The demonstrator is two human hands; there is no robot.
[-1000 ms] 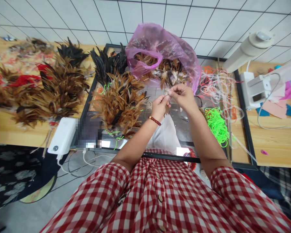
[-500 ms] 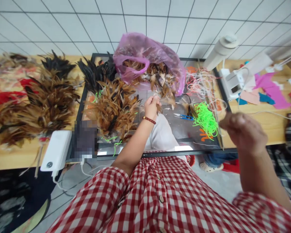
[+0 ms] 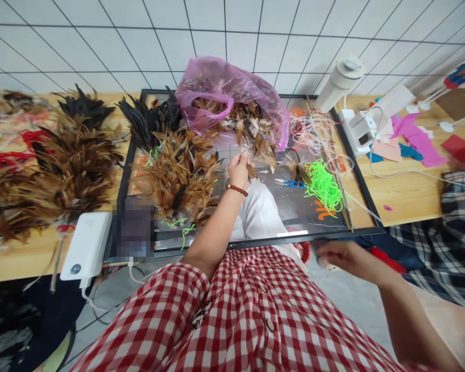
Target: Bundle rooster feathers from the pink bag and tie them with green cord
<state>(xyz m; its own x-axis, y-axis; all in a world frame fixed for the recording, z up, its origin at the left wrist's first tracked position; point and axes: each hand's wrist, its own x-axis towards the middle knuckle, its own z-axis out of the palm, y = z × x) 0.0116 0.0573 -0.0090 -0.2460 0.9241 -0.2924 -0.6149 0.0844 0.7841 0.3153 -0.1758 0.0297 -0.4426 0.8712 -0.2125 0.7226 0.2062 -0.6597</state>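
My left hand (image 3: pixel 239 166), with a beaded bracelet on the wrist, is closed over the glass-topped board (image 3: pixel 217 242). A small tuft of brown feathers (image 3: pixel 251 171) pokes out from its pinched fingers. Off the board's front right edge, lower than the tabletop, my right hand (image 3: pixel 343 257) has curled fingers; whatever they may grip is hidden. A pile of brown feathers (image 3: pixel 186 175) lies left of my left hand. Behind it, a pink plastic bag (image 3: pixel 217 77) spills more feathers. Blue thread snips (image 3: pixel 290 183) and bright green cords (image 3: pixel 323 186) lie to the right.
White and pink strings (image 3: pixel 313 129) lie near a white bottle (image 3: pixel 340 85) and a power strip (image 3: pixel 352 132). A white power bank (image 3: pixel 86 245) sits at left beside more feathers (image 3: pixel 73 165). Plaid cloth (image 3: pixel 430 253) and coloured fabric scraps (image 3: pixel 416 134) are at right.
My right hand has dropped from above the table's right side to below its front edge, moving left and toward me. The left hand stays closed in place. The view has shifted slightly.
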